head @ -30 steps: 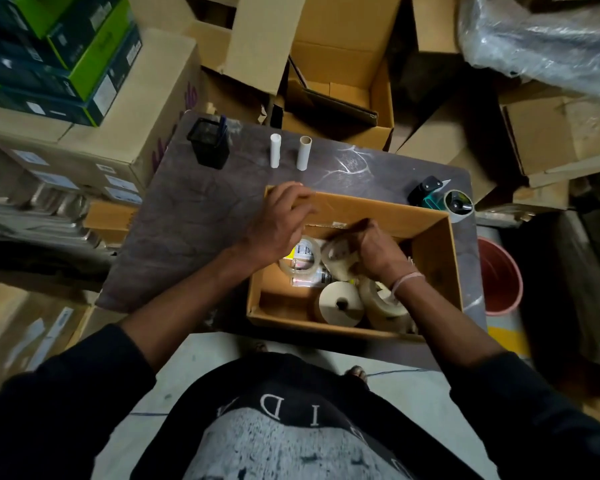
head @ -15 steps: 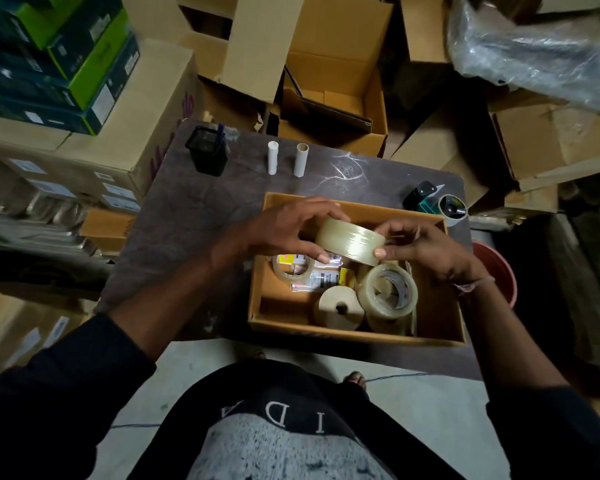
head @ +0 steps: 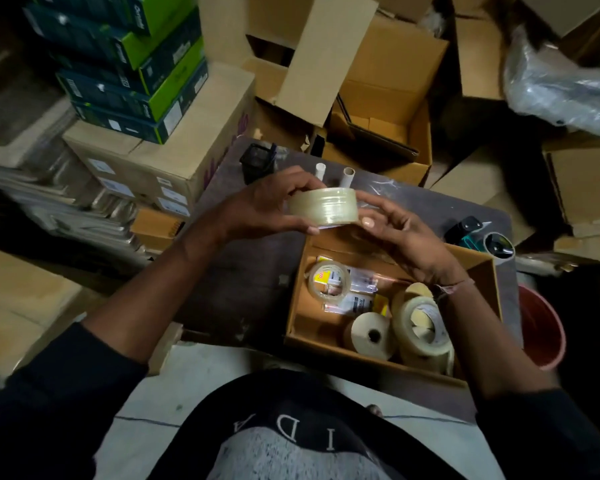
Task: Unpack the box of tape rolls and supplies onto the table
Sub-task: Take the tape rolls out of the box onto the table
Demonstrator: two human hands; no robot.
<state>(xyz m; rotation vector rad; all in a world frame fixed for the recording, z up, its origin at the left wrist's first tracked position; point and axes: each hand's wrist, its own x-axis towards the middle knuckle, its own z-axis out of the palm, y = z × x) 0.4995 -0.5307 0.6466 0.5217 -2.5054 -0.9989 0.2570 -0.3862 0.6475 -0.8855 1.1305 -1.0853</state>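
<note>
A clear tape roll (head: 323, 206) is held on edge above the far rim of the open cardboard box (head: 478, 271). My left hand (head: 257, 211) grips its left side and my right hand (head: 399, 233) pinches its right side. Inside the box lie a smaller clear tape roll (head: 328, 281), small plastic packets (head: 359, 292), a cream paper roll (head: 369, 336) and a large clear tape roll (head: 421, 327). The box sits on a dark table (head: 229, 271).
On the table's far side stand a black pen holder (head: 257, 162) and two white tubes (head: 333, 174). A tape dispenser (head: 482, 239) lies at the right corner. Cardboard cartons (head: 388, 109) and green boxes (head: 132, 64) crowd around; a red bucket (head: 544, 327) stands right.
Both hands lifted a clear tape roll out of the box and carried it up and away to the box's far rim; the left hand left the box edge to grip it.
</note>
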